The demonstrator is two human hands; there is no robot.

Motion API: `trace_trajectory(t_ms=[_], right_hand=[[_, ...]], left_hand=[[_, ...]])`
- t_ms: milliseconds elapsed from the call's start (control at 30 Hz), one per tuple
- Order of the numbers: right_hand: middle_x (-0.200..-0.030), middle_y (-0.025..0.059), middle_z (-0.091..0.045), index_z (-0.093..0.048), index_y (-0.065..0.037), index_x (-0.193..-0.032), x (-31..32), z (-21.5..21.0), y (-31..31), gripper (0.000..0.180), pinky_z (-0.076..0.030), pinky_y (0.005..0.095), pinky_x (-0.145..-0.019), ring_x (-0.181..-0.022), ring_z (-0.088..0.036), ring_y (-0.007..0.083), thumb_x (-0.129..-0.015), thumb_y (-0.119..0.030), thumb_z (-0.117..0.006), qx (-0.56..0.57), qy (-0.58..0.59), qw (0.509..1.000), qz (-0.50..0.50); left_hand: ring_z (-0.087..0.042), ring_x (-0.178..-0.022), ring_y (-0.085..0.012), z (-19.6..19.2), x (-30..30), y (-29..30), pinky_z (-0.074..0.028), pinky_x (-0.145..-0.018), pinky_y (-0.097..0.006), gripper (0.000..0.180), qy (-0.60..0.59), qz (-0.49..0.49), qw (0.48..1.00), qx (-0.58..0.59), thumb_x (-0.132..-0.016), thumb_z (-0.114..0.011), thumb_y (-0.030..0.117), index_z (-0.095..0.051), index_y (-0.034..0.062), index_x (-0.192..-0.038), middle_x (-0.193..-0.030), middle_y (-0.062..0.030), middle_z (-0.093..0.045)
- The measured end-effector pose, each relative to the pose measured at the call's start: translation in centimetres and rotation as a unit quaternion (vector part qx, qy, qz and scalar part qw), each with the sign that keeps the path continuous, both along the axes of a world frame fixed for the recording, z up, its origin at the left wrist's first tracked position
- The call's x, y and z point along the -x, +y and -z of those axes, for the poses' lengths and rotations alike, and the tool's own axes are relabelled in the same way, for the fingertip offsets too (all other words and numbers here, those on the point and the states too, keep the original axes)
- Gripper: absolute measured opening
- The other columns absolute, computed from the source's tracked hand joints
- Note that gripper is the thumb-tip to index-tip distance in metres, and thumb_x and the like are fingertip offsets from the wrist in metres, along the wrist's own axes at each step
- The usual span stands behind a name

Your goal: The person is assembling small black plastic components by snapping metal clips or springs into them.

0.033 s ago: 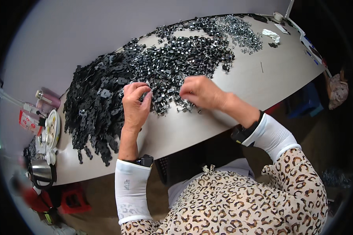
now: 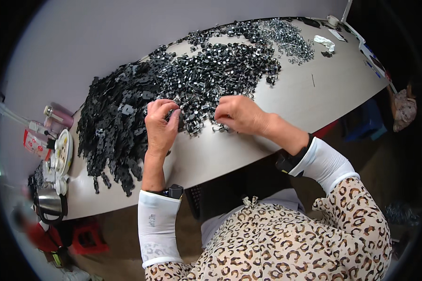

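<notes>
My left hand point(image 2: 160, 122) is over the near side of the piles, where black flat parts meet small shiny ones. Its fingers curl toward the thumb in a pinch; whatever sits between them is too small or hidden to name. To its right, my right hand point(image 2: 243, 115) is closed, with thumb and fingertips pressed together at the near edge of the small metal-and-black parts point(image 2: 220, 70). I cannot make out anything in its grip. Left of my hands lies a large heap of flat black plastic pieces point(image 2: 117, 112).
Small silvery pieces point(image 2: 290, 40) spread at the far right of the white table point(image 2: 220, 157). A crumpled tissue point(image 2: 324, 43) and a thin pin point(image 2: 313, 80) lie to the right. At left stand a plate point(image 2: 64, 152), a pink bottle point(image 2: 58, 117) and a steel pot point(image 2: 50, 206). Stools point(image 2: 88, 236) show below.
My right hand has dropped slightly toward me, its fingers still pinched. My left hand has barely shifted.
</notes>
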State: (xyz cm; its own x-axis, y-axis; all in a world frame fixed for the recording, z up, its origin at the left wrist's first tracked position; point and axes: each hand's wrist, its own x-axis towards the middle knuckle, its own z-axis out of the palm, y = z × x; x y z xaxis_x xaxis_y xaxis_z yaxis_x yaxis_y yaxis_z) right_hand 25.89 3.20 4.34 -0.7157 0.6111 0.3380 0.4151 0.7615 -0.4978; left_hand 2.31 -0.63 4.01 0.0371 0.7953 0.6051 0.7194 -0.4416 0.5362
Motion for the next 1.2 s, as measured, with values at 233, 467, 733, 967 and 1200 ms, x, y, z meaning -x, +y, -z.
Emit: trace_trajectory(t_ms=[233, 467, 733, 967, 1200], right_hand=[[-0.083, 0.0073, -0.058, -0.063, -0.006, -0.077, 2.3, -0.3, -2.9, 0.003, -0.052, 0.0376, -0.07, -0.081, -0.062, 0.0257, -0.077, -0.008, -0.06, -0.078, -0.127, 0.989, 0.019], [-0.089, 0.0093, -0.057, -0.062, -0.005, -0.079, 2.8, 0.2, -3.1, 0.008, -0.051, 0.0374, -0.074, -0.087, -0.061, 0.026, -0.077, -0.004, -0.055, -0.107, -0.17, 0.978, 0.063], [-0.09, 0.01, -0.053, -0.061, -0.005, -0.08, 6.3, 0.8, -3.1, 0.006, -0.05, 0.037, -0.072, -0.088, -0.058, 0.026, -0.076, -0.007, -0.057, -0.132, -0.108, 0.984, -0.06], [-0.088, 0.0101, -0.053, -0.064, -0.007, -0.079, 6.6, 0.5, -2.0, 0.008, -0.048, 0.0386, -0.069, -0.085, -0.057, 0.0278, -0.076, -0.008, -0.056, -0.114, -0.166, 0.976, -0.084], [-0.087, 0.0108, -0.055, -0.064, -0.005, -0.076, 5.3, 0.6, -2.7, 0.01, -0.048, 0.0399, -0.069, -0.079, -0.059, 0.0294, -0.081, -0.01, -0.057, -0.055, -0.122, 0.989, -0.069]], left_hand=[[-0.055, -0.064, -0.0067, 1.8, 2.1, -2.8, -0.045, -0.06, -0.02, 0.006, -0.171, -0.043, 0.978, 0.112, -0.078, -0.064, 0.001, -0.065, -0.0016, -0.084, -0.074, -0.0021, -0.061], [-0.053, -0.063, -0.0044, 2.4, 3.4, -4.9, -0.043, -0.057, -0.02, 0.008, -0.158, -0.089, 0.975, 0.126, -0.08, -0.065, 0.004, -0.065, -0.0021, -0.085, -0.072, 0.0003, -0.062], [-0.055, -0.062, -0.0084, 1.5, 6.4, -7.1, -0.045, -0.06, -0.022, 0.007, -0.167, -0.149, 0.97, 0.094, -0.078, -0.061, 0.001, -0.065, -0.0019, -0.082, -0.07, -0.0039, -0.063], [-0.062, -0.068, -0.0227, 2.2, 5.0, -8.4, -0.049, -0.061, -0.031, 0.017, 0.048, -0.187, 0.966, 0.174, -0.074, -0.069, 0.013, -0.066, -0.0007, -0.084, -0.077, -0.0141, -0.063], [-0.061, -0.084, -0.0332, 1.3, 2.0, -7.1, -0.051, -0.071, -0.043, 0.03, 0.196, -0.271, 0.906, 0.26, -0.071, -0.07, 0.024, -0.062, 0.001, -0.089, -0.096, -0.0136, -0.055]])
